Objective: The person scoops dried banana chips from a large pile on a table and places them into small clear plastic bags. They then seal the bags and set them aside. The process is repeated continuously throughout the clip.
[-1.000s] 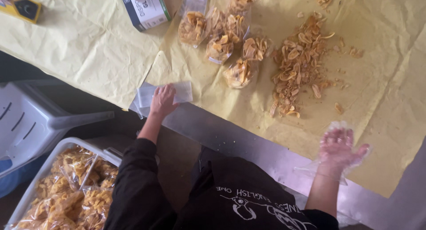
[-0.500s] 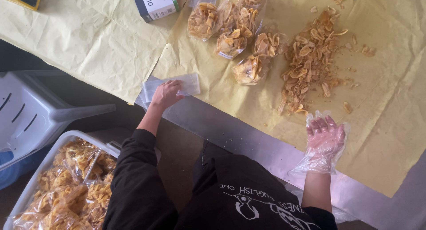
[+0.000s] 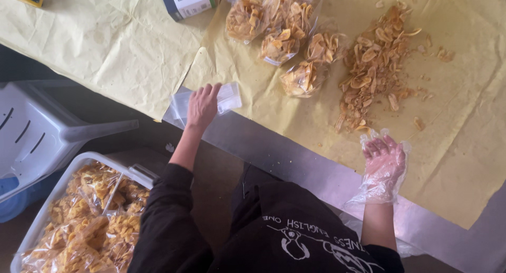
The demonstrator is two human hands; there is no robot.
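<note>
Moved: our gloved right hand (image 3: 383, 165) has come down nearer the loose chip pile (image 3: 371, 67), fingers spread, holding nothing.
Left hand (image 3: 202, 105): flat on the clear empty bags (image 3: 229, 97) at the paper's edge, not gripping.
Room: bare yellow paper (image 3: 464, 136) lies right of the pile.

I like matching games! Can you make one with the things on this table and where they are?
Things:
1. left hand
2. right hand
3. loose chips
4. tub

Places or states:
A. in a heap on the yellow paper
B. inside a clear glove
C. on the floor, full of bagged chips
D. resting on empty clear bags at the table edge

Pairs: 1-D, 2-B, 3-A, 4-C
</note>
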